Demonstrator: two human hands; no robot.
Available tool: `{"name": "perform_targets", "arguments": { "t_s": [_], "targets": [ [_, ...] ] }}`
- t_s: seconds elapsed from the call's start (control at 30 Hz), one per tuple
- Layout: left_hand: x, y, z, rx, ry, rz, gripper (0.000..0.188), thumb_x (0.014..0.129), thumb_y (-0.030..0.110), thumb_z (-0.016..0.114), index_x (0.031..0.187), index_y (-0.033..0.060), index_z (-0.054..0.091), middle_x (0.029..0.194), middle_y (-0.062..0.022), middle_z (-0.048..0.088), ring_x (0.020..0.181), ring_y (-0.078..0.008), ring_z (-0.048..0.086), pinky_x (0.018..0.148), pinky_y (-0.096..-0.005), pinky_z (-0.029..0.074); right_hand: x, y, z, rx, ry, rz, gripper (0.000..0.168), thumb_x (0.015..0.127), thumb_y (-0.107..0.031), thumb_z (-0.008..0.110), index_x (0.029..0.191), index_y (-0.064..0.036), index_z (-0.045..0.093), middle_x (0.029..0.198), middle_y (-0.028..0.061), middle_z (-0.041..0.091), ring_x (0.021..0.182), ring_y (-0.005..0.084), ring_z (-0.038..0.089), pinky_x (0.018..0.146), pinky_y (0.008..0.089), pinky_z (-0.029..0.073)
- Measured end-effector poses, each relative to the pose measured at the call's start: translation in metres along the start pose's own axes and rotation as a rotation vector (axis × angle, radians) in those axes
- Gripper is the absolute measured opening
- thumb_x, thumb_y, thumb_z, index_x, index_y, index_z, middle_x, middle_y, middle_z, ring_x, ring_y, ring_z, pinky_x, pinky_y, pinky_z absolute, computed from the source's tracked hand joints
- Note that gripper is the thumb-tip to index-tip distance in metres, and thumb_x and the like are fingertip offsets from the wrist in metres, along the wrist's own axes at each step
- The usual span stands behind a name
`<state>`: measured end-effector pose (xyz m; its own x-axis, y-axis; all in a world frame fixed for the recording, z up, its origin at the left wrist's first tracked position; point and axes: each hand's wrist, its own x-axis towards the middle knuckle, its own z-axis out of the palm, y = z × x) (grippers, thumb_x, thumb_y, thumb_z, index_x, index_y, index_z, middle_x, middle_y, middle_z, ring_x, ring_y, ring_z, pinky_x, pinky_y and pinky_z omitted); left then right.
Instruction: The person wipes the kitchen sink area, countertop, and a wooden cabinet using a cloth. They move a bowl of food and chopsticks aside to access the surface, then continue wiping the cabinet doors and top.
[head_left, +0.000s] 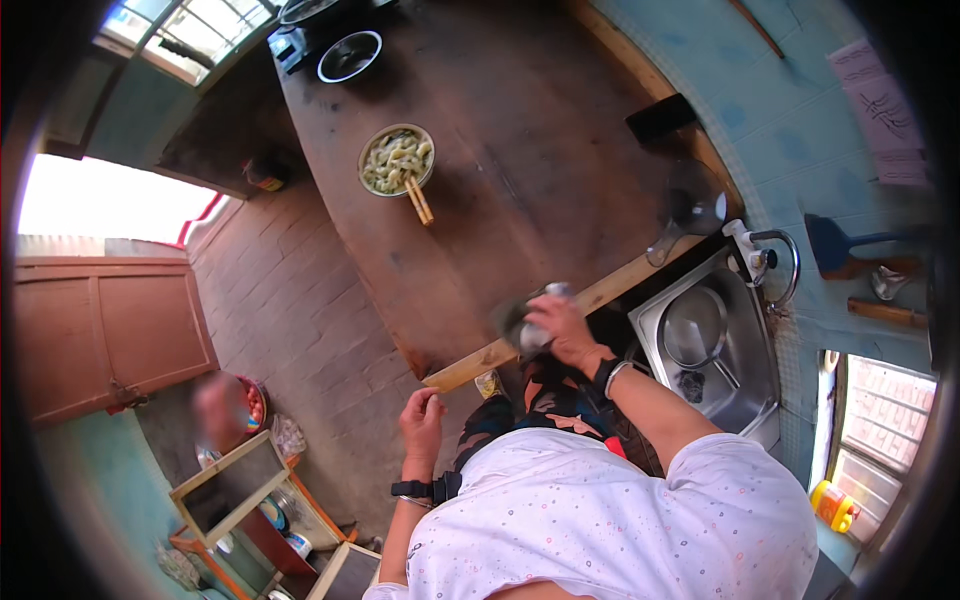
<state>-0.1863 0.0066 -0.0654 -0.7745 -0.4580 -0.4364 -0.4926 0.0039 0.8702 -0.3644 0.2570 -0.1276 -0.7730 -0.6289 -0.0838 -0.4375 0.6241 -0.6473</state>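
Note:
My right hand (561, 330) is at the near edge of a brown wooden table (480, 225), closed on a crumpled, greyish-green cloth (517, 319) that looks blurred. Beside the table's near left corner, my left hand (422, 420) is raised with its fingers curled and nothing visible in them. Farther up the table stands a bowl of noodles or similar food (396, 160), with a pair of chopsticks (420, 201) leaning over its rim.
A steel sink (735, 337) with a round strainer (694, 326) and a tap (787, 262) lies to the right. Clear glassware (690, 210) stands near the table's right edge. A dark metal bowl (350, 56) sits at the far end. An open-doored cabinet (232, 487) is lower left.

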Motion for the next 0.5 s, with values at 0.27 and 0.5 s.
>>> {"name": "perform_targets", "arguments": {
  "t_s": [0.27,0.5],
  "targets": [
    [0.013,-0.005,0.008,0.095,-0.033,-0.006,0.010,0.087,0.005,0.052,0.092,-0.0005,0.059,0.074,-0.0016,0.059,0.064,-0.0080,0.056,0.060,-0.0215,0.047,0.038,0.079,-0.022,-0.320,0.528,0.624,0.062,0.075,-0.022,0.060,0.132,-0.017,0.037,0.141,0.0138,0.029,0.131,0.0330,0.022,0.103,0.0557,0.017],
    [0.024,0.027,0.027,0.100,0.010,-0.067,0.012,0.087,0.007,0.052,0.093,0.0002,0.060,0.073,-0.0017,0.060,0.065,-0.0082,0.057,0.061,-0.0224,0.048,0.133,0.107,-0.043,-0.434,0.498,0.570,0.058,0.075,-0.029,0.057,0.129,-0.021,0.038,0.141,0.0111,0.027,0.132,0.0342,0.020,0.097,0.0661,0.018]
  ]
}}
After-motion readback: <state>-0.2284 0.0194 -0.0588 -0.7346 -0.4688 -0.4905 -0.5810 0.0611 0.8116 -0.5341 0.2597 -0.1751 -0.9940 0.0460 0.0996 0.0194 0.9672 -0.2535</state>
